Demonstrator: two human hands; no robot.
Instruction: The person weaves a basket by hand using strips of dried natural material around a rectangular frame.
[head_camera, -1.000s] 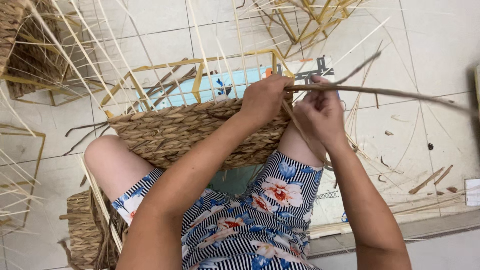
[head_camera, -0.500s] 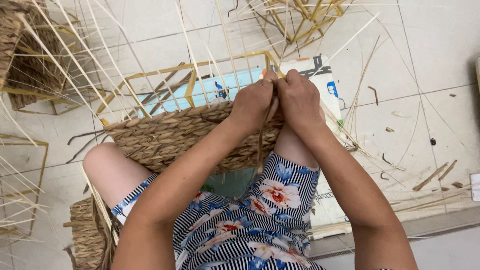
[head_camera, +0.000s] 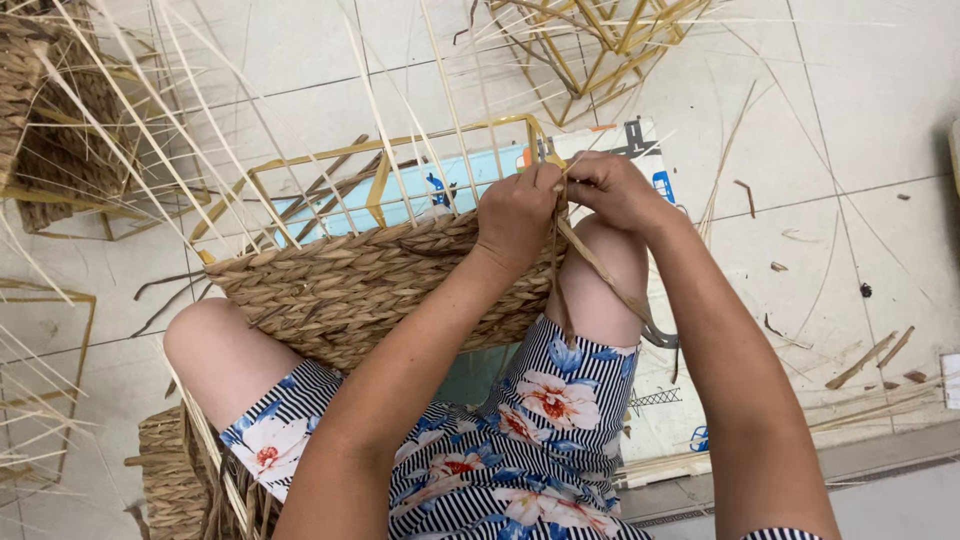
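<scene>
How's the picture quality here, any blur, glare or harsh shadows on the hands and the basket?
Head view: even, soft light with faint shadows and no glare; left hand, right hand and woven basket are sharp; floor lines bow slightly toward the edges.

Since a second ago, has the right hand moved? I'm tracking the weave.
Yes. The right hand came left from beyond the knee, meeting the left hand at the basket rim.

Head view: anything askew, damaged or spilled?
Nothing damaged. Short strand offcuts lie scattered on the tiled floor at right. The half-woven basket is unfinished: bare wire frame and loose stakes above the weave.
</scene>
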